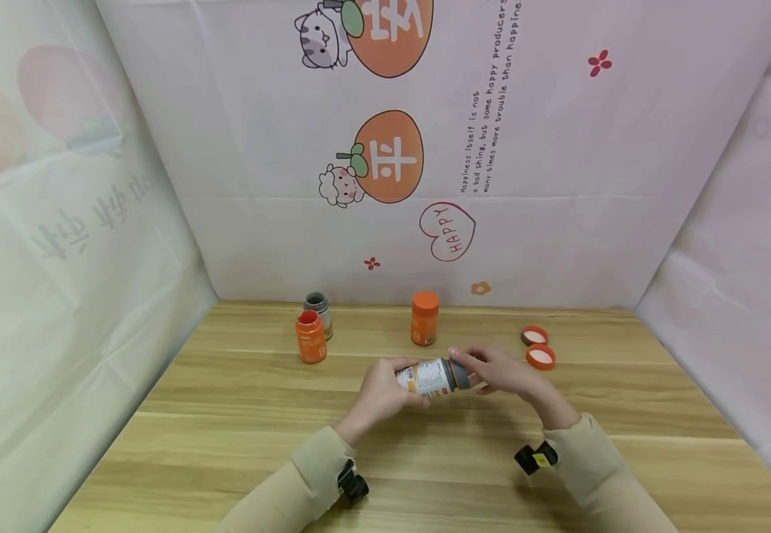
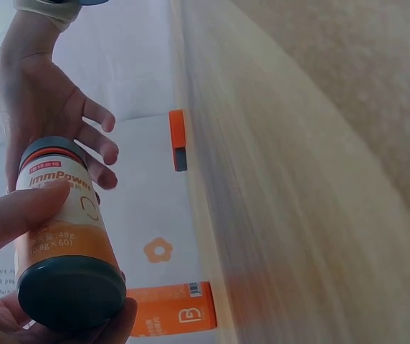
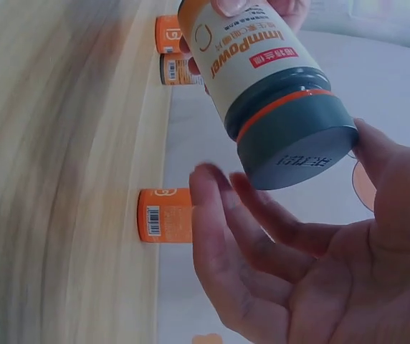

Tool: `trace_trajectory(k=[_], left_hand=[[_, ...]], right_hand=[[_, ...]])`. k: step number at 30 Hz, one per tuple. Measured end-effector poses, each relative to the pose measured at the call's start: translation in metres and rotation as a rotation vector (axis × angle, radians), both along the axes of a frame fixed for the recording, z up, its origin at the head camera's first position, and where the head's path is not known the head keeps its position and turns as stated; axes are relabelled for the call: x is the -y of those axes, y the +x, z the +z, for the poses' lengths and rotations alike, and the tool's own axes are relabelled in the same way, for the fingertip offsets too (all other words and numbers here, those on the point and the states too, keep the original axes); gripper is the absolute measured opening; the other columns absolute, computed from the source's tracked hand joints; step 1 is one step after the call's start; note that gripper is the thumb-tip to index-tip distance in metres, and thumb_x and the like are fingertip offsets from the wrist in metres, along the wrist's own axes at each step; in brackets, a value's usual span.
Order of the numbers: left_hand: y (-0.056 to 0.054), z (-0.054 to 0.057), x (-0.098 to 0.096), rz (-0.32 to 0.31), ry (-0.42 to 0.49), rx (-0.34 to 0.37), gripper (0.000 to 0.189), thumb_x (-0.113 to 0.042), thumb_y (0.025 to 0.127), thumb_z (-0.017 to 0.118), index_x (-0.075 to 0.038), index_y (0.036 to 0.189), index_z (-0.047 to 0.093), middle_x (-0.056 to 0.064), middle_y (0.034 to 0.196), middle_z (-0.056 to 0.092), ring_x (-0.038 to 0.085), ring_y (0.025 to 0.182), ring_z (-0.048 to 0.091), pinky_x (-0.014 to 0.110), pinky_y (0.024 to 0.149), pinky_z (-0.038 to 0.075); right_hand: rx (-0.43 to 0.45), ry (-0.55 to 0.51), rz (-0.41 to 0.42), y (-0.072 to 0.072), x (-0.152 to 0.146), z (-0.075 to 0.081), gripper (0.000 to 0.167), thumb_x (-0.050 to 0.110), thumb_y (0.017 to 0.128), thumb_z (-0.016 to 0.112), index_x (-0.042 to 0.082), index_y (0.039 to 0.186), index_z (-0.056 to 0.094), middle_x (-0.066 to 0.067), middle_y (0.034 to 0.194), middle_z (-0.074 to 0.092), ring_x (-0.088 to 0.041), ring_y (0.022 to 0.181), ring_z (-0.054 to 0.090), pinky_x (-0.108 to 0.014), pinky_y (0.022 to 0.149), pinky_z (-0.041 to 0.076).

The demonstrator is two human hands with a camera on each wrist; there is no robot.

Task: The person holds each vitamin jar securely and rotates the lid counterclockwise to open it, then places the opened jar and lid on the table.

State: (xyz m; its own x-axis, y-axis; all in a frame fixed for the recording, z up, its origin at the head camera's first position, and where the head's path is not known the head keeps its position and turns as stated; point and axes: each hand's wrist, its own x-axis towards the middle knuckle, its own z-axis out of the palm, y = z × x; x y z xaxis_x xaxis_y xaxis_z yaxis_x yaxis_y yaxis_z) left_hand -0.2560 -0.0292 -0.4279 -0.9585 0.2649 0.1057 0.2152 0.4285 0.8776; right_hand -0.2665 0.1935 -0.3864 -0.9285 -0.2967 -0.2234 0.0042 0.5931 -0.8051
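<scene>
Grey-capped bottle (image 1: 428, 378) was held kinda sideways this side of the orange-lidded bottle (image 1: 424, 320), left hand (image 1: 384, 390) gripping its body, cap (image 3: 298, 140) aimed at the right hand (image 1: 500, 370) (nearer to it), which looked loose, thumb maybe touching the rim.

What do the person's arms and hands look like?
The left hand and right hand wear no gloves. The left sleeve and right sleeve are beige. A small black gadget sits by the left one, and another black gadget, with a yellow patch, by the right.

Held bottle (image 1: 430, 377) partly hidden, sleeves (image 1: 281, 494) cropped
</scene>
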Motion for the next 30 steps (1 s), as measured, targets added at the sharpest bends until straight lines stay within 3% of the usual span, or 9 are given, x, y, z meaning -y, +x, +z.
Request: trace_trajectory(k=[6, 17, 30], left_hand=[[0.0007, -0.0005, 0.0002, 0.007, -0.007, -0.006, 0.067, -0.010, 0.056, 0.088, -0.009, 0.119, 0.065, 0.008, 0.107, 0.067, 0.015, 0.079, 0.058, 0.026, 0.064, 0.049], [0.0001, -0.0030, 0.0015, 0.002, 0.000, -0.024, 0.065, -0.011, 0.056, 0.088, -0.010, 0.118, 0.067, 0.007, 0.107, 0.068, 0.015, 0.080, 0.057, 0.027, 0.066, 0.048], [-0.0005, -0.0037, 0.0034, 0.003, 0.013, -0.009, 0.066, -0.011, 0.055, 0.089, -0.010, 0.117, 0.067, 0.007, 0.106, 0.068, 0.016, 0.081, 0.057, 0.028, 0.067, 0.048]], right_hand=[[0.024, -0.006, 0.028, 0.0021, -0.0010, 0.0027, 0.059, 0.053, 0.094, 0.047, 0.002, 0.120, 0.057, -0.013, 0.099, 0.063, -0.021, 0.086, 0.064, -0.041, 0.074, 0.056], [-0.016, -0.057, 0.061, 0.0031, -0.0029, 0.0027, 0.057, 0.043, 0.092, 0.058, 0.000, 0.129, 0.051, -0.017, 0.112, 0.060, -0.020, 0.088, 0.062, -0.041, 0.077, 0.055], [-0.153, -0.117, 0.187, 0.0033, -0.0077, 0.0004, 0.054, 0.026, 0.086, 0.069, -0.001, 0.129, 0.051, -0.022, 0.124, 0.054, -0.032, 0.105, 0.057, -0.038, 0.080, 0.054]])
